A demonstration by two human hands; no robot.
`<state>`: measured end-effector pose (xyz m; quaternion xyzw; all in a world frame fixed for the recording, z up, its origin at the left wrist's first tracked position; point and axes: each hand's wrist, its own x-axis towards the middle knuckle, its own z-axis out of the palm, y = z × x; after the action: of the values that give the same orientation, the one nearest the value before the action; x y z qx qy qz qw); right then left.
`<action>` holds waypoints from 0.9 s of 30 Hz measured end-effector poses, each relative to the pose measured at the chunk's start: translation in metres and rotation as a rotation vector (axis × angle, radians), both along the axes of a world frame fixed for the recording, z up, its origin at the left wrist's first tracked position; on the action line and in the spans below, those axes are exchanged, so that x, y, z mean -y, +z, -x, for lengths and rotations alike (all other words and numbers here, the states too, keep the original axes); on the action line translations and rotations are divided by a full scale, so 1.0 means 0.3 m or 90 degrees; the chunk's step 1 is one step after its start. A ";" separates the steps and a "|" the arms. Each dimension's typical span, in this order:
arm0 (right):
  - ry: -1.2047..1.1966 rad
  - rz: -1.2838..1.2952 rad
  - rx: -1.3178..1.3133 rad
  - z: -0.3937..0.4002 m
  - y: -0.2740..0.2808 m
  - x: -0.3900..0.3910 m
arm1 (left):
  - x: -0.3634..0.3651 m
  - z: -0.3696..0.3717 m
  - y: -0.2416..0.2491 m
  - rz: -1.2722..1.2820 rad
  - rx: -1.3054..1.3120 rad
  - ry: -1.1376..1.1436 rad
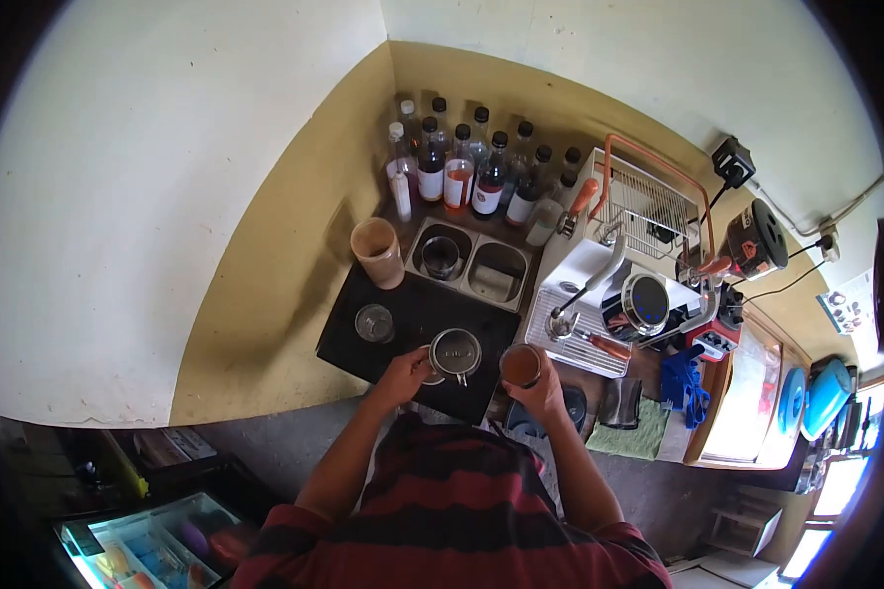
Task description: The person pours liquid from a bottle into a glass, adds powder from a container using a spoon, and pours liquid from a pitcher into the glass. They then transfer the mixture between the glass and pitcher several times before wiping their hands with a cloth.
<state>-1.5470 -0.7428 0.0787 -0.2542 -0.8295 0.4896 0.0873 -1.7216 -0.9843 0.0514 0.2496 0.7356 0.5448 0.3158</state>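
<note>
My left hand (pixel 403 378) is closed on the side of a round metal strainer (pixel 456 351) with a small hook on its near rim. The strainer is over the black mat; whether a cup stands under it is hard to tell. In my right hand (pixel 543 391) is a clear glass of brown drink (pixel 521 367), with the fingers wrapped round its side. It is held just right of the mat's edge, apart from the strainer. An empty-looking clear glass (pixel 374 323) stands on the black mat (pixel 413 309), left of the strainer.
A tall tan container (pixel 377 253) stands by a two-part metal bin (pixel 493 275). Several syrup bottles (pixel 459 177) line the back wall. On the right are an espresso machine (pixel 584 265) with a steam wand, a dark pitcher (pixel 620 402) and a green cloth (pixel 634 437).
</note>
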 end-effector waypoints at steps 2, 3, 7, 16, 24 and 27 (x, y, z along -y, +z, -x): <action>0.034 -0.053 0.013 0.016 0.049 -0.014 | 0.013 -0.010 0.015 0.025 -0.023 -0.014; 0.054 -0.081 0.005 0.023 0.062 -0.021 | 0.019 -0.010 0.020 0.036 -0.036 -0.020; 0.123 -0.160 -0.005 0.057 0.155 -0.034 | 0.047 -0.015 0.020 0.123 -0.075 -0.060; 0.202 -0.346 -0.040 0.123 0.293 -0.031 | 0.054 -0.054 0.099 0.135 -0.077 -0.047; 0.232 -0.503 -0.052 0.158 0.347 -0.035 | 0.056 -0.064 0.139 0.128 -0.132 -0.041; 0.236 -0.524 -0.062 0.164 0.368 -0.031 | 0.055 -0.062 0.163 0.118 -0.105 -0.040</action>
<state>-1.5963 -0.7335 0.1892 -0.0217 -0.9815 0.1375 0.1311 -1.7030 -1.0007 0.1002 0.2862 0.7982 0.4419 0.2927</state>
